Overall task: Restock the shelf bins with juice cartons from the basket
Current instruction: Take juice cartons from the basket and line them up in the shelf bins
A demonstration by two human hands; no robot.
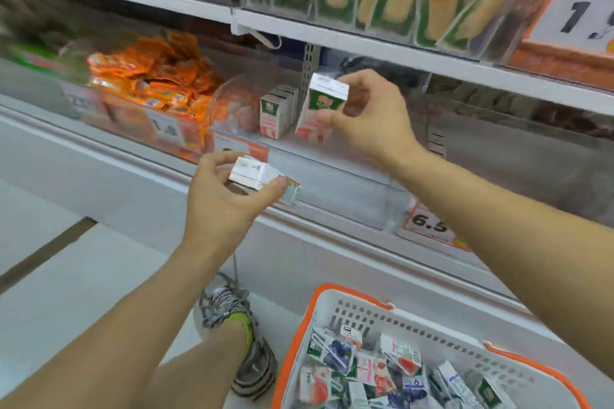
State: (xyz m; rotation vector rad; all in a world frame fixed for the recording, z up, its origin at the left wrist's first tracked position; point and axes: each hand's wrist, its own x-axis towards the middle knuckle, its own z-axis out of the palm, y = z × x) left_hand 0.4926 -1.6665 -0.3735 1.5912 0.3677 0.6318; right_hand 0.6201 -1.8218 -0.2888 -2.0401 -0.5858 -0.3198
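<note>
Barely started: our right hand (372, 116) pinched one juice carton (320, 109) upright over the clear bin (349, 189), few cartons (277, 111) shelved just left of it. Left hand (229, 196) gripped another carton (262, 178); the basket (332, 299) below held plenty more.

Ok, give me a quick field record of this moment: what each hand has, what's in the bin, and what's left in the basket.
left hand: grips a small white-topped juice carton, tilted on its side, in front of the bin
right hand: pinches a white, green and pink juice carton, roughly upright, at the bin opening
clear plastic shelf bin: holds a few matching upright cartons at the back left
white basket with orange rim: on the floor, many mixed cartons inside
neighbouring bin: orange sachets
</note>
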